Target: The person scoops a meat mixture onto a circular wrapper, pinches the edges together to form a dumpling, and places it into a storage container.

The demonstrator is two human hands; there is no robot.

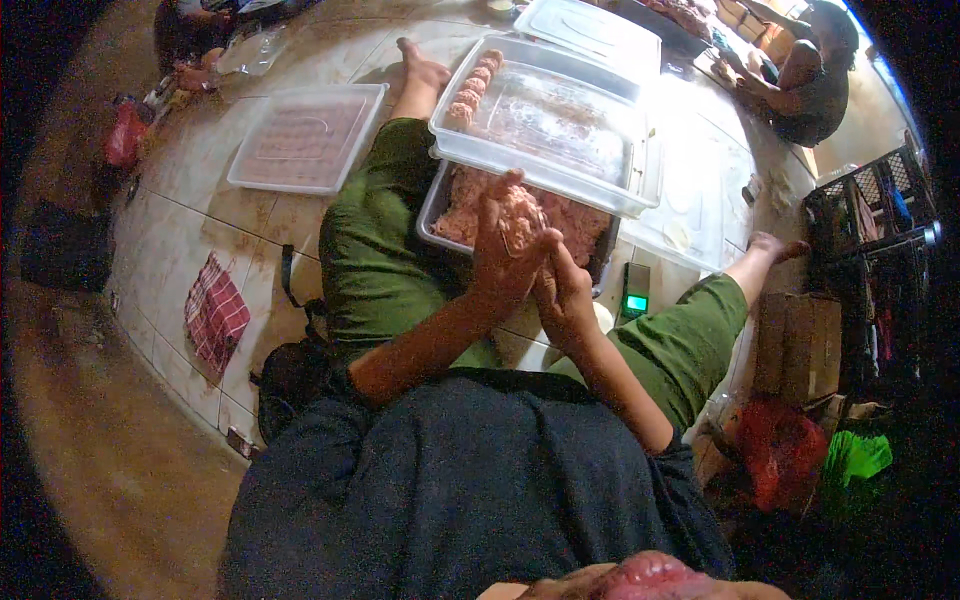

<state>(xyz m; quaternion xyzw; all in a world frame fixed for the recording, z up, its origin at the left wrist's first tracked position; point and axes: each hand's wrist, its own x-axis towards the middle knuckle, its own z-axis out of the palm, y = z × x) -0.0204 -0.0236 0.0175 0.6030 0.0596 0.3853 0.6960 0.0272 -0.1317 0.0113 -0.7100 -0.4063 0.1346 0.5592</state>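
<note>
Over a grey tub of minced meat [460, 205], my left hand [500, 265] cups a lump of minced meat [520, 218]. Close against it, my right hand [566, 300] is closed with its thumb up. A thin shiny edge shows beside the lump, but what my right fingers hold is hidden. Resting across the tub's far part is a clear plastic container [560, 165], with a row of shaped meat portions [474, 90] along its left side.
A lidded container of meat portions [308, 138] lies on the tiles at left, near a red checked cloth [215, 315]. A small scale [636, 290] with a lit green display sits by my right leg. Black crates [870, 230] and a cardboard box [797, 345] stand right. Another person [810, 80] sits far right.
</note>
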